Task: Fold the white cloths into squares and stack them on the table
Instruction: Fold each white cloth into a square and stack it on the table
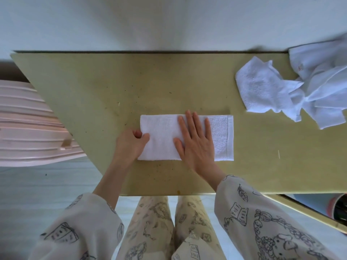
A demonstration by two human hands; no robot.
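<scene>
A white cloth [161, 136], folded into a long rectangle, lies flat near the front middle of the olive table [169, 81]. My left hand [131, 142] pinches the cloth's left edge between thumb and fingers. My right hand [195, 141] lies flat on the cloth, palm down with fingers spread, pressing its middle. The cloth's right end [223, 137] shows a hemmed border. A loose pile of unfolded white cloths [293, 87] sits crumpled at the table's far right.
A pale pink ribbed case [28, 124] stands to the left of the table. The wall [169, 21] runs along the table's far edge. My patterned trouser legs [169, 226] show below the front edge. A dark container [339, 209] is at the lower right.
</scene>
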